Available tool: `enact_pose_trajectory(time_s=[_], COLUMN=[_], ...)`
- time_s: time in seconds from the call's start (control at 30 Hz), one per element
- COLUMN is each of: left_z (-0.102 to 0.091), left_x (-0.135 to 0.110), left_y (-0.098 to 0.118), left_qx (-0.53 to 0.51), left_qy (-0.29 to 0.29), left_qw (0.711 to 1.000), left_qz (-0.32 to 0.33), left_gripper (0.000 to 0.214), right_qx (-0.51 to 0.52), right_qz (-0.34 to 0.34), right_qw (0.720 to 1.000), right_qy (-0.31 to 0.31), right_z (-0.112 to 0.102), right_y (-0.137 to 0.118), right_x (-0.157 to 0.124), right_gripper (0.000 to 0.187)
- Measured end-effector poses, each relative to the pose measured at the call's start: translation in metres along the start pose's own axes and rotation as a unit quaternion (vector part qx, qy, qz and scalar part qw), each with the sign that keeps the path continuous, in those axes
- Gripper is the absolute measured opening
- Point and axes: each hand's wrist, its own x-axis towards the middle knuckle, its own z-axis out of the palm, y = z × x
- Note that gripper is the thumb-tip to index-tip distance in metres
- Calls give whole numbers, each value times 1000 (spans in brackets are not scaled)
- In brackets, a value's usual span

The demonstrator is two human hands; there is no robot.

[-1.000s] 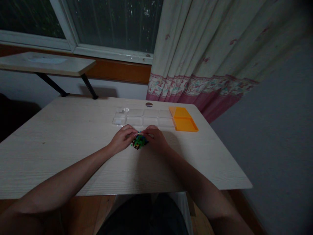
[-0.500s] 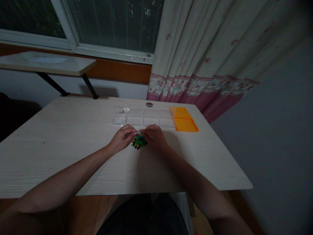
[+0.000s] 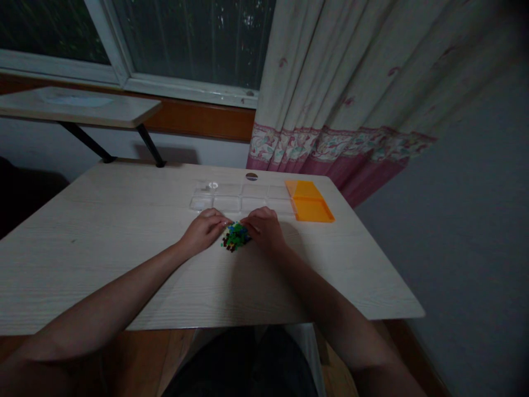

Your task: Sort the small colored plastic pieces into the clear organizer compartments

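A small heap of tiny pieces [image 3: 235,237], mostly green with some brown, blue and yellow, lies on the pale wooden table [image 3: 136,237]; they look like little building bricks. At the heap's upper left edge is my left hand [image 3: 203,230], its thumb and fingertips pinched together. My right hand [image 3: 264,229] is curled at the upper right edge, its fingertips also closed and partly covering the heap. Whatever either pinch holds is too small to make out. The two sets of fingertips are close to each other, a short gap apart.
Just beyond my hands, clear plastic trays with compartments [image 3: 227,204] stand in a row. An orange tray [image 3: 314,209] adjoins their right end. Behind them lies a small dark round thing [image 3: 251,177]. A raised shelf [image 3: 103,113] stands at the back left, a curtain [image 3: 330,99] behind.
My fingertips have drawn slightly apart, the right hand shifting a little right and away from me. More of the heap's top shows. The trays stay put.
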Motion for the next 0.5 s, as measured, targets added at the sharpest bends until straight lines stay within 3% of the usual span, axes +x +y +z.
enact_pose_trajectory(time_s=[0.2, 0.5], left_z=[-12, -23], left_x=[2, 3], left_y=[-17, -20], left_qx=[17, -11], left_qy=[-87, -168], left_qw=[996, 984], left_qz=[23, 60], left_gripper=[24, 23], right_qx=[-12, -20], right_qz=[56, 58], right_qw=[998, 996], right_qy=[33, 70], right_z=[-3, 3], right_y=[23, 44], right_x=[0, -3], right_gripper=[16, 18])
